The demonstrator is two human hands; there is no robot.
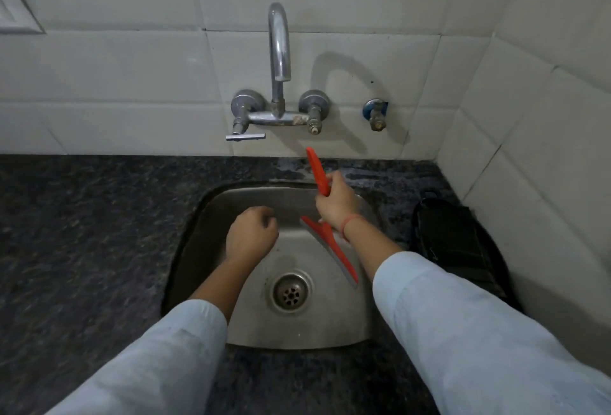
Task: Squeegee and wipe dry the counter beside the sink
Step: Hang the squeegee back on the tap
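Note:
My right hand (pixel 335 201) grips the handle of a red squeegee (pixel 330 251) above the steel sink (pixel 297 325). The handle tip points up toward the wall, and the blade hangs down over the basin, slanting toward the drain (pixel 290 292). My left hand (pixel 253 231) hovers over the left half of the basin with its fingers curled in and nothing in it. The dark speckled counter (pixel 82 232) surrounds the sink; a wet sheen shows on the strip behind the basin (pixel 297 166).
A chrome tap (pixel 279 51) with two valves juts from the tiled wall above the sink. A black object (pixel 453 246) lies on the counter to the right, near the corner wall. A small valve (pixel 377 113) sits right of the tap.

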